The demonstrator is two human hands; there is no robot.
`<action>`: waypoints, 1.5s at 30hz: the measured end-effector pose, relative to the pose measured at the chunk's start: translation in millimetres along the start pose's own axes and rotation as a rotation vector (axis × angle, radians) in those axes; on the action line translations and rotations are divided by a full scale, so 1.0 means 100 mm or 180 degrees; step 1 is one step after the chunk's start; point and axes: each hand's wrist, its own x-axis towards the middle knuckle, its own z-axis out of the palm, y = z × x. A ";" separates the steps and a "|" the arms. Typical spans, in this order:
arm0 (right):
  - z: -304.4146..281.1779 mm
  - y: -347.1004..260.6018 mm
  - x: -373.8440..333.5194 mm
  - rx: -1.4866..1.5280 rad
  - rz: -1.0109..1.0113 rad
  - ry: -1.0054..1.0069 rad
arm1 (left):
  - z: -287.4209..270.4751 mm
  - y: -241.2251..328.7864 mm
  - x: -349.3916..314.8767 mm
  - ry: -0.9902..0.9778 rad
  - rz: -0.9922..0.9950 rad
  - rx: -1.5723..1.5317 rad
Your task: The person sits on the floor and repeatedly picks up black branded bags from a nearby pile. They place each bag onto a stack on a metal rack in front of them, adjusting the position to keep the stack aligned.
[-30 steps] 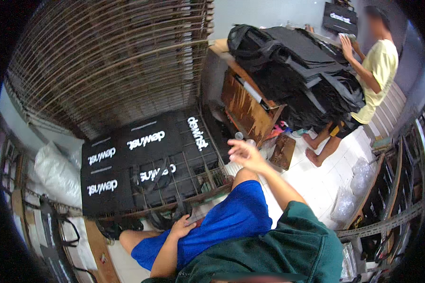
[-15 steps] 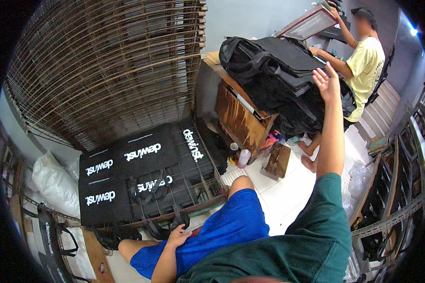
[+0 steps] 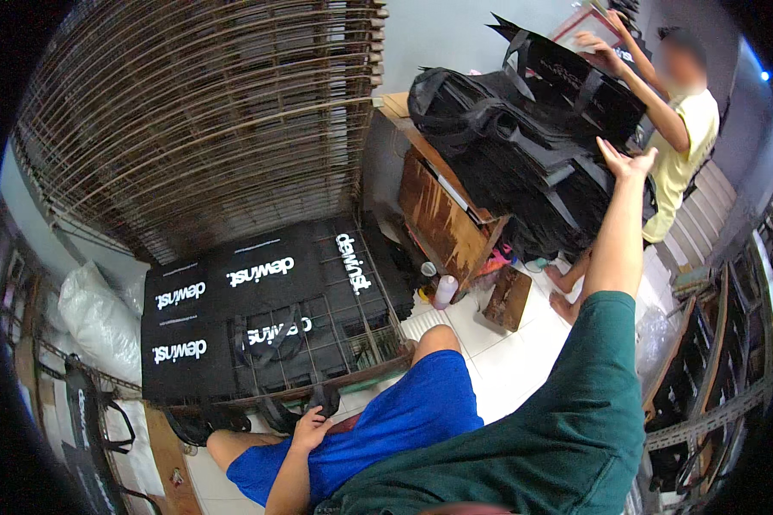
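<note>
My right arm reaches out to the upper right, and my right hand (image 3: 629,163) is open, palm up with fingers spread. Just beyond it is a black bag (image 3: 567,81), raised at an angle above a pile of black bags (image 3: 524,163) on a wooden cabinet (image 3: 442,202). Whether my fingers touch the bag I cannot tell. Down by my thigh, my left hand (image 3: 311,427) is open and holds nothing, its fingers loosely apart. Close to it a black bag strap (image 3: 325,399) hangs over the edge of a wire rack (image 3: 365,373) with printed black bags (image 3: 206,343) lying on it.
A co-worker in a yellow shirt (image 3: 696,129) stands behind the pile, hands near a red-edged printing screen frame (image 3: 580,30). Many wire racks (image 3: 215,112) are raised at the upper left. A bottle (image 3: 444,292) and a wooden box (image 3: 507,296) stand on the floor.
The black bag has come up off the pile beside the co-worker's hand. My right hand has moved slightly right and turned palm up, fingers spreading. My left hand has barely moved.
</note>
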 end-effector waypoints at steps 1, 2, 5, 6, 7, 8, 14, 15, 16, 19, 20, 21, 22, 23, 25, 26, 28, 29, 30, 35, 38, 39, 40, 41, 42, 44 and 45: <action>0.16 0.08 -0.24 0.0121 0.0175 0.0104 | 0.00 -0.06 0.03 0.0058 0.0055 -0.0010; 0.17 0.09 -0.25 0.0000 0.0170 -0.0094 | 0.02 -0.14 0.05 0.0107 0.0089 -0.0027; -0.06 -0.28 0.54 -0.0510 -0.0019 -0.0877 | 0.12 -0.27 0.18 0.0095 0.0364 -0.0188; -0.11 -0.69 0.97 -0.0670 -0.0206 -0.0619 | 0.19 -0.20 0.29 0.0069 0.0402 -0.0572; -0.05 -0.46 0.94 -0.1329 -0.0265 -0.0608 | 0.13 0.00 0.16 0.0004 0.0185 -0.1031; 0.11 -0.26 0.80 -0.2022 -0.0350 -0.0608 | 0.12 -0.06 0.18 0.0110 0.0535 -0.0727; 1.19 0.41 -1.17 -0.3710 -0.1798 -0.1733 | 0.11 1.92 -0.13 -0.1292 0.0772 -0.2272; 1.30 0.72 -1.53 -0.3651 -0.1861 -0.2098 | 0.19 1.99 -0.06 -0.1563 0.0782 -0.2529; 1.34 0.93 -1.88 -0.3612 -0.1925 -0.2377 | 0.09 2.18 -0.21 -0.1917 0.1022 -0.2790; 1.31 1.52 -2.70 -0.3389 -0.1784 -0.3064 | -0.13 2.35 -0.47 -0.2822 0.1649 -0.3654; 1.32 1.69 -2.94 -0.3305 -0.1636 -0.3253 | -0.24 2.31 -0.52 -0.3075 0.1768 -0.4094; 1.32 1.88 -3.16 -0.3214 -0.1462 -0.3424 | -0.35 2.24 -0.59 -0.3317 0.1882 -0.4525; 1.32 2.06 -3.36 -0.3145 -0.1257 -0.3557 | -0.47 2.13 -0.65 -0.3275 0.1771 -0.4851; 1.32 2.25 -3.55 -0.3100 -0.1029 -0.3641 | -0.64 2.00 -0.73 -0.3247 0.1639 -0.5153; 1.37 2.68 -3.81 -0.3102 -0.0372 -0.3659 | -0.96 1.79 -0.87 -0.2291 0.1277 -0.5188; 1.35 3.11 -3.93 -0.2969 0.0288 -0.3626 | -1.14 1.52 -0.91 -0.1797 0.1185 -0.5506; 1.39 3.64 -4.05 -0.2791 0.1424 -0.3329 | -1.56 1.35 -1.05 -0.0399 0.0959 -0.5516; 1.37 3.89 -3.99 -0.2739 0.1945 -0.3398 | -1.79 1.18 -1.07 -0.0021 0.1173 -0.5355; 1.36 4.01 -3.86 -0.2609 0.2233 -0.3375 | -2.03 1.04 -1.02 -0.0665 0.1917 -0.5662; 0.93 4.18 -3.82 -0.1712 0.2823 -0.3364 | -2.63 0.93 -1.23 0.0331 0.1928 -0.4025; 0.06 4.27 -3.57 -0.2727 0.2464 -0.2907 | -2.48 0.89 -1.21 0.0480 0.1608 -0.3469; -0.35 4.40 -3.46 -0.3267 0.2260 -0.2622 | -2.38 0.84 -1.14 0.0547 0.1322 -0.3388; -0.68 4.51 -3.45 -0.3364 0.2369 -0.2550 | -2.28 0.66 -0.94 0.0461 0.1048 -0.3463; -1.01 4.64 -3.48 -0.3442 0.2494 -0.2464 | -2.17 0.45 -0.70 0.0382 0.0757 -0.3512; -1.35 4.82 -3.47 -0.3364 0.2615 -0.2382 | -2.09 0.34 -0.51 0.0694 0.0477 -0.3272; -1.97 5.18 -3.49 -0.3276 0.2653 -0.2287 | -1.91 0.02 -0.11 0.1120 0.0366 -0.3122; -2.23 5.35 -3.53 -0.3276 0.2564 -0.2266 | -1.82 -0.18 0.09 0.1268 0.0230 -0.3121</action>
